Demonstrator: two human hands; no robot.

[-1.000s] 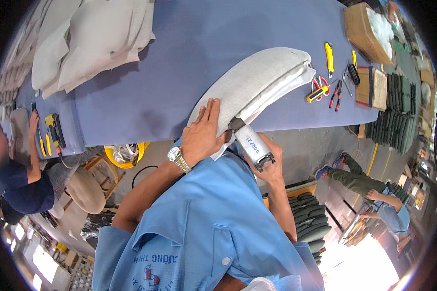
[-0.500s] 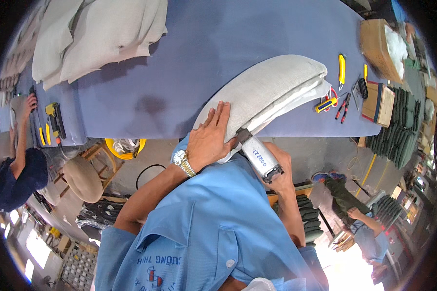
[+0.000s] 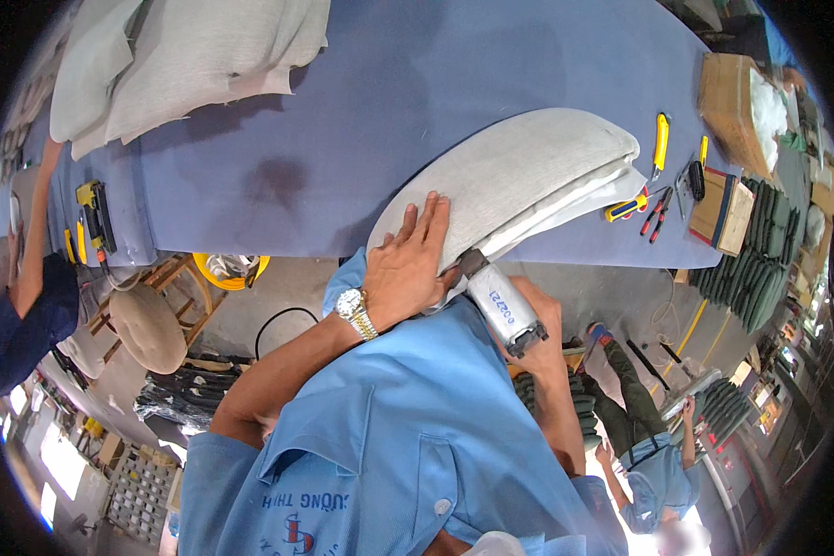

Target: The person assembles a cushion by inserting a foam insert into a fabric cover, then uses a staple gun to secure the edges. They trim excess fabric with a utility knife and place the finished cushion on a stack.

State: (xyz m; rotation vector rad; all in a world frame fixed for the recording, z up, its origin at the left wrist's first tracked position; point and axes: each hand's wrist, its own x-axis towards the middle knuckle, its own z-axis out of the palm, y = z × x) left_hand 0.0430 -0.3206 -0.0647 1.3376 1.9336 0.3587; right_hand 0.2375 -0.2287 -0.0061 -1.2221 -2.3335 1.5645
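Observation:
A curved grey upholstered cushion panel (image 3: 519,176) lies on the blue table (image 3: 361,102), overhanging its near edge. My left hand (image 3: 415,264), with a wristwatch, lies flat on the panel's near end, fingers together. My right hand (image 3: 539,320) grips a grey pneumatic staple gun (image 3: 499,301), whose nose touches the panel's lower edge beside my left hand.
Folded grey fabric covers (image 3: 185,56) lie at the table's far left. Yellow knives, pliers and scissors (image 3: 653,190) sit right of the panel. A cardboard box (image 3: 737,97), a round stool (image 3: 146,326), another person's arm (image 3: 32,241) at left, and a person (image 3: 639,417) below right are also in view.
The view has shifted slightly. My left hand stays pressed on the panel and the staple gun stays at its edge, moved a little along it.

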